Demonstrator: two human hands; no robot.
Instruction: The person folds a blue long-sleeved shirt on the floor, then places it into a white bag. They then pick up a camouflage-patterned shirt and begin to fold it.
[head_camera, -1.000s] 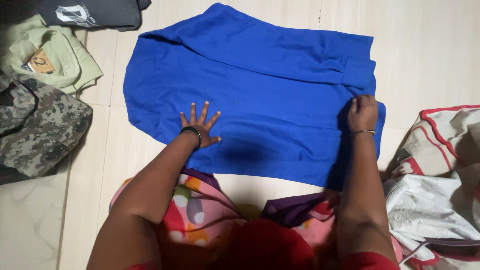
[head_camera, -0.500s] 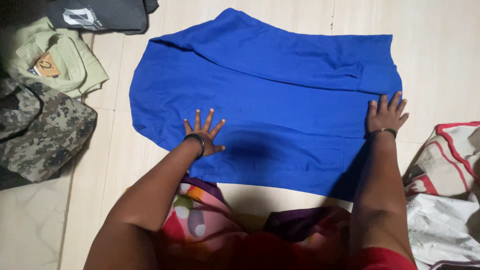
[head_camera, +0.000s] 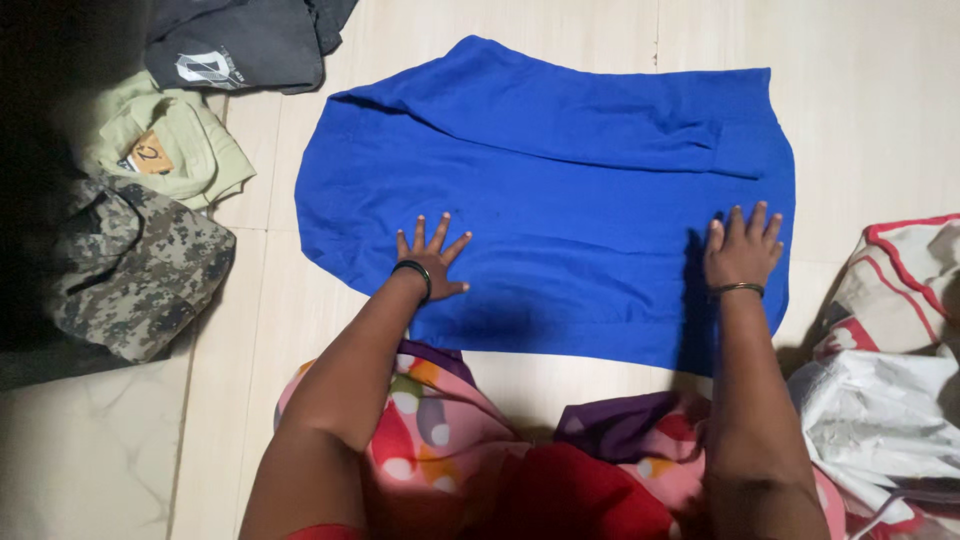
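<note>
Both hands (left hand (head_camera: 432, 262), right hand (head_camera: 741, 250)) press flat on the blue garment (head_camera: 560, 190).

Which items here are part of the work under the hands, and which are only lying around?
In hand: blue garment spread on the floor, left hand and right hand pressed flat on it.

Lying about: camouflage garment, pale green garment, dark garment, white and red cloth.

Dim, soft picture: overhead light casts arm shadows downward; the left edge falls dark.

Left of the tiled floor (head_camera: 880, 110): dark printed garment (head_camera: 240, 45), pale green garment (head_camera: 175, 150), camouflage garment (head_camera: 135, 270); white bag (head_camera: 880, 420) right.
</note>
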